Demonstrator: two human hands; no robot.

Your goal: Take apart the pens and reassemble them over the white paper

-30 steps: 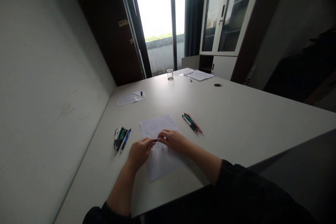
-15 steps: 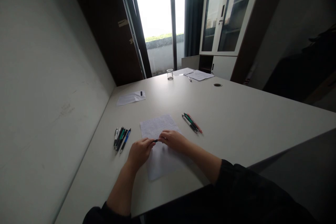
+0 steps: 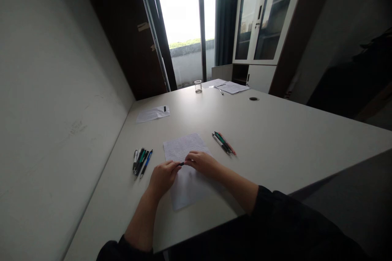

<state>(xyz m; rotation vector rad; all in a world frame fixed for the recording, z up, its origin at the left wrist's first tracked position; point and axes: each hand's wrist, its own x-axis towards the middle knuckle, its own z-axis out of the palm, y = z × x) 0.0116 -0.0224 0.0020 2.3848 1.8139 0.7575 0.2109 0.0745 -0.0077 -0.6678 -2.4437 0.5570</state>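
Note:
Between the fingertips of both hands a short length of a dark pen (image 3: 181, 164) shows; the rest of it is hidden by the fingers. My left hand (image 3: 164, 175) pinches one end, and my right hand (image 3: 200, 162) pinches the other. Both are held over a sheet of paper (image 3: 183, 147) whose far half is covered in handwriting and whose near half looks blank. Left of the sheet lies a bunch of several pens (image 3: 141, 163), one of them blue. A smaller group of pens (image 3: 224, 144), in white, green and pink, rests to the right.
The white table (image 3: 275, 138) meets a wall (image 3: 76, 89) on the left. A paper with a small dark item (image 3: 153, 114) lies farther back. Near the window stand a glass jar (image 3: 198, 87) and more papers (image 3: 232, 87). A round cable hole (image 3: 254, 99) is at the back right.

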